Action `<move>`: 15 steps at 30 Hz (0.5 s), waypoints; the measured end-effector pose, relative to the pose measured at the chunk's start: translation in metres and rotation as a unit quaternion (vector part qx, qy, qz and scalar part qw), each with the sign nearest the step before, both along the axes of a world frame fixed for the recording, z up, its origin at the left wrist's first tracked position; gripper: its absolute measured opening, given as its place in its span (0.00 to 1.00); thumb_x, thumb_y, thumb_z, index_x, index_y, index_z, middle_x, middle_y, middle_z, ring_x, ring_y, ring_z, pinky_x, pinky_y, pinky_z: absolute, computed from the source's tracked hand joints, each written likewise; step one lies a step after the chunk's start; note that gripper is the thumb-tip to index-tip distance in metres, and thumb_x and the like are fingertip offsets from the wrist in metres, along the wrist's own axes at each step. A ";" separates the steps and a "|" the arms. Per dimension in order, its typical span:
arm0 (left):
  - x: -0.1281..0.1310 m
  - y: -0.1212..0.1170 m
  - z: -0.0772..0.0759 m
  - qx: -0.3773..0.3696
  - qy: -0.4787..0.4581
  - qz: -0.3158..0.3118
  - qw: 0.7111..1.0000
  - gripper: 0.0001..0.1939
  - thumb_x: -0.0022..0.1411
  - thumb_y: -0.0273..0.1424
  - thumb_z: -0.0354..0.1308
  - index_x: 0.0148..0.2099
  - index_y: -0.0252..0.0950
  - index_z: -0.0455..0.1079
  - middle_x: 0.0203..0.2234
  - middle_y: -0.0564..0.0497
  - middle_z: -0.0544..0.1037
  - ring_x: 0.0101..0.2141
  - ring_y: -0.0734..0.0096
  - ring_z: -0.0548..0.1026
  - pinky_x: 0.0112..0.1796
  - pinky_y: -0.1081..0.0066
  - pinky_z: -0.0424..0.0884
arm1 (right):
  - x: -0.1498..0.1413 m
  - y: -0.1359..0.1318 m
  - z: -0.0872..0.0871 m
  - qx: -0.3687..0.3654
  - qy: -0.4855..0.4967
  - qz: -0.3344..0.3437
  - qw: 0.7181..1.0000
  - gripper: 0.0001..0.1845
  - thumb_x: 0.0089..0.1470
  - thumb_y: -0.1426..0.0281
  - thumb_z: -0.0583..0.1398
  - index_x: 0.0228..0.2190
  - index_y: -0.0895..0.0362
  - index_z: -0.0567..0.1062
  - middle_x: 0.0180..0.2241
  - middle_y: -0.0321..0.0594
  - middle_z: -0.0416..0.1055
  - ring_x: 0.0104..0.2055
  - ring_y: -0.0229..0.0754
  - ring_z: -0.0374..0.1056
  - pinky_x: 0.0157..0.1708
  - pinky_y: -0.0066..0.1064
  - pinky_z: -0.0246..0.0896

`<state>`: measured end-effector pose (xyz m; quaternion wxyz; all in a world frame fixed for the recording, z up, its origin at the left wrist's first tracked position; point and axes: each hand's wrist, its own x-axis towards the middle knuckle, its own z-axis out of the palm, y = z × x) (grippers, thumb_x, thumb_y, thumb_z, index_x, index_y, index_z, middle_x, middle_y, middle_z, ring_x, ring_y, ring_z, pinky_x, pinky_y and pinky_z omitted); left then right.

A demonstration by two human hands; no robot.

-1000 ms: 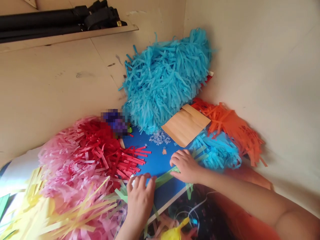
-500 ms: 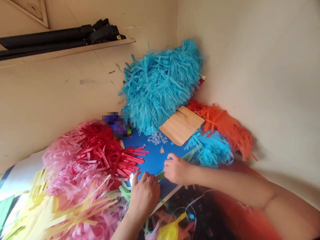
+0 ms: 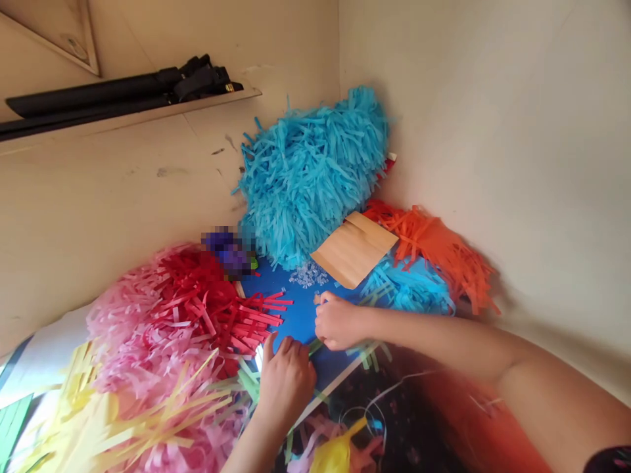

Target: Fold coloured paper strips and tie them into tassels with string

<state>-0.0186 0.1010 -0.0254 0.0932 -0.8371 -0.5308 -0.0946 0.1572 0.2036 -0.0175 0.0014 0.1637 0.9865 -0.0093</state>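
My left hand (image 3: 286, 373) is closed with its back up, at the front edge of the blue tabletop (image 3: 300, 315). To its right and slightly farther off, my right hand (image 3: 338, 320) is closed too, the fingers curled toward the left. Both grip a light green tissue paper fringe (image 3: 249, 381); a narrow green stretch runs between them. Cut green ends stick out left of my left hand and below my right wrist. My fingers hide the gripped parts. Just beyond my right hand lie small clear plastic pieces (image 3: 308, 274) in a loose pile.
A brown paper envelope (image 3: 355, 249) lies before a big blue fringe heap (image 3: 315, 177). Orange fringe (image 3: 438, 253) lies right, red (image 3: 211, 295) and pink fringe (image 3: 148, 355) left, yellow strips (image 3: 89, 414) nearer. White cord (image 3: 384, 394) crosses my lap. Black cases (image 3: 123, 89) rest on a wall shelf.
My right hand has shifted a little left and away from me. The green ends near it now hang below the wrist. My left hand stays almost in place.
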 end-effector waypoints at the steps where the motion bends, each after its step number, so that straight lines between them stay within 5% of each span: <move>1: -0.001 0.000 -0.001 0.000 -0.007 0.005 1.000 0.06 0.58 0.23 0.55 0.33 0.35 0.74 0.27 0.48 0.78 0.37 0.57 0.75 0.55 0.48 0.58 | 0.001 0.002 0.001 -0.007 0.002 -0.016 1.000 0.07 0.51 0.70 0.60 0.28 0.53 0.81 0.26 0.38 0.77 0.33 0.44 0.65 0.46 0.45 0.47; 6: -0.004 -0.001 -0.008 0.002 -0.018 0.026 0.999 0.11 0.63 0.22 0.53 0.31 0.37 0.73 0.26 0.50 0.78 0.36 0.59 0.76 0.54 0.49 0.58 | 0.000 -0.015 -0.006 0.026 0.064 -0.038 0.997 0.09 0.56 0.67 0.58 0.33 0.58 0.78 0.33 0.44 0.76 0.39 0.48 0.65 0.48 0.47 0.45; 9: -0.011 -0.008 -0.011 0.004 -0.030 0.036 0.999 0.12 0.66 0.23 0.52 0.32 0.38 0.74 0.27 0.52 0.79 0.37 0.59 0.77 0.55 0.49 0.56 | 0.005 -0.024 -0.021 0.061 0.122 -0.028 0.990 0.12 0.62 0.73 0.53 0.31 0.59 0.75 0.32 0.44 0.74 0.38 0.46 0.63 0.47 0.45 0.45; 15: -0.041 -0.026 -0.027 0.026 -0.085 0.045 0.995 0.10 0.68 0.28 0.54 0.41 0.47 0.76 0.36 0.57 0.83 0.40 0.61 0.78 0.54 0.52 0.52 | 0.038 -0.009 -0.047 -0.062 0.194 -0.121 0.972 0.09 0.61 0.69 0.60 0.30 0.54 0.79 0.33 0.38 0.76 0.38 0.42 0.63 0.44 0.41 0.44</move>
